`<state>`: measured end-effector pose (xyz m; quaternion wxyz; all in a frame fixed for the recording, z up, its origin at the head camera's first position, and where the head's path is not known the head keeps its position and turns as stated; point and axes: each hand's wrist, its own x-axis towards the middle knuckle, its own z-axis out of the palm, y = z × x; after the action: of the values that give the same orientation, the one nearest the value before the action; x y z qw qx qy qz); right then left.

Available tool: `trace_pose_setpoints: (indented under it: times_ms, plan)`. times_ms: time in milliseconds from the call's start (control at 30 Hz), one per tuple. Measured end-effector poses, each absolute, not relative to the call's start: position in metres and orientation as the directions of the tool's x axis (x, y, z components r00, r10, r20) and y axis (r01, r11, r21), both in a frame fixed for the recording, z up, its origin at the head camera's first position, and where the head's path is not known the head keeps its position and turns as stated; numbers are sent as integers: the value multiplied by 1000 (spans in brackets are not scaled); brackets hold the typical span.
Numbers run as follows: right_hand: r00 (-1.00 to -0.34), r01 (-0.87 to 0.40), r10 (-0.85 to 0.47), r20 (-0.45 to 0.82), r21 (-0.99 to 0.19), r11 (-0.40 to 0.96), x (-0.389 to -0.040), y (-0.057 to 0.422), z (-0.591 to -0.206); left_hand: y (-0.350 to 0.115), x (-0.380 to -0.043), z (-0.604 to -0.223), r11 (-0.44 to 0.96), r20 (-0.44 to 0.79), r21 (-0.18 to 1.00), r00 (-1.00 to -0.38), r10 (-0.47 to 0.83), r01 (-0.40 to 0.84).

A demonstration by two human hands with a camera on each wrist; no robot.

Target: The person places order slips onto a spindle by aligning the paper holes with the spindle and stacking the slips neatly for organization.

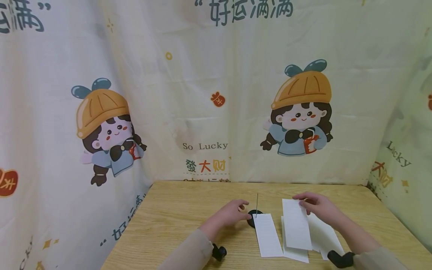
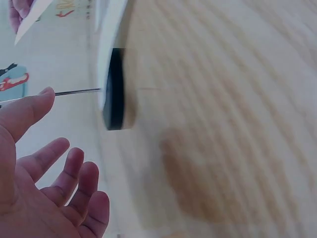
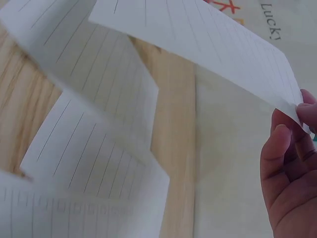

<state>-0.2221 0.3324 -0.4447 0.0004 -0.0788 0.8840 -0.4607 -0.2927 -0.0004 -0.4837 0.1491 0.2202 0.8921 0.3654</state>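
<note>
A bill spike with a round black base [image 1: 251,221] and a thin upright metal pin [image 1: 257,202] stands on the table. One white paper slip [image 1: 268,236] lies with its top end over the base, at the foot of the pin. My left hand [image 1: 233,213] is just left of the spike, fingers loosely spread and holding nothing. In the left wrist view its thumb [image 2: 37,109] overlaps the pin. My right hand [image 1: 318,208] pinches the upper right corner of a lined paper slip [image 3: 213,49], raised and tilted above other slips.
Several lined slips [image 3: 94,153] lie overlapping on the wooden table [image 1: 189,210] under and beside the raised one. A printed cloth [image 1: 202,93] hangs behind the table and along both sides. Each wrist carries a black camera mount [image 1: 219,252].
</note>
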Motion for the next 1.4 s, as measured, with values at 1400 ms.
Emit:
trace_pose_setpoints:
  times_ms: [1400]
  plan:
    - [-975, -215, -150, 163, -862, 459, -262, 257, -433, 34, -286, -440, 456, 92, 843, -911, 403, 286]
